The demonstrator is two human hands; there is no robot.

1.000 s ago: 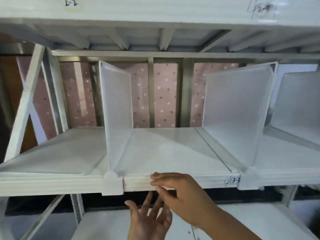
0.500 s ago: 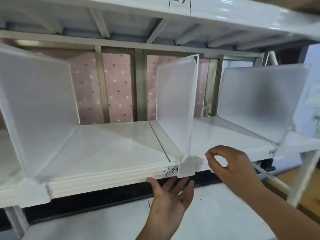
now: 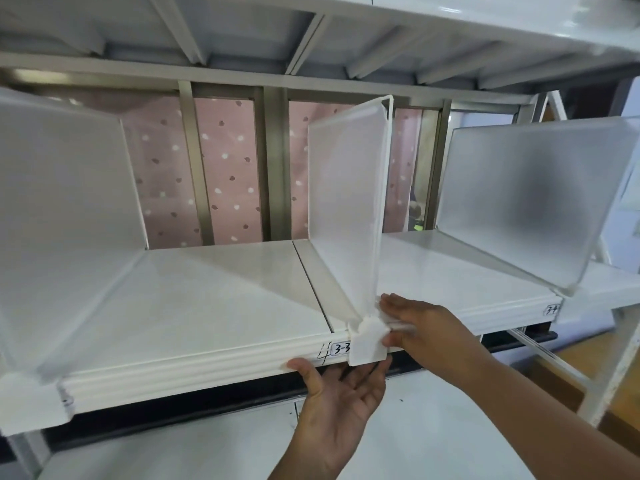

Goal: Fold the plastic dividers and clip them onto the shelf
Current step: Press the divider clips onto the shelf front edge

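Three frosted plastic dividers stand upright on the white shelf (image 3: 214, 299). The middle divider (image 3: 346, 202) ends in a white clip (image 3: 367, 346) hooked over the shelf's front lip. My right hand (image 3: 429, 329) pinches that clip from the right, with fingers on the divider's base and thumb against the clip's side. My left hand (image 3: 341, 407) is palm-up below the lip, fingers spread, with fingertips touching the underside near the clip. The left divider (image 3: 65, 216) and the right divider (image 3: 533, 202) are also clipped on.
Another shelf (image 3: 346, 32) hangs close above. A lower shelf (image 3: 433, 427) lies under my hands. White frame legs (image 3: 620, 362) stand at the right. Pink dotted fabric (image 3: 228, 168) and metal uprights close off the back. Labels "3-3" (image 3: 341, 348) mark the lip.
My view and both hands shifted right along the shelf, from the left divider to the middle one. My right hand closed onto its clip and my left hand rose under the lip.
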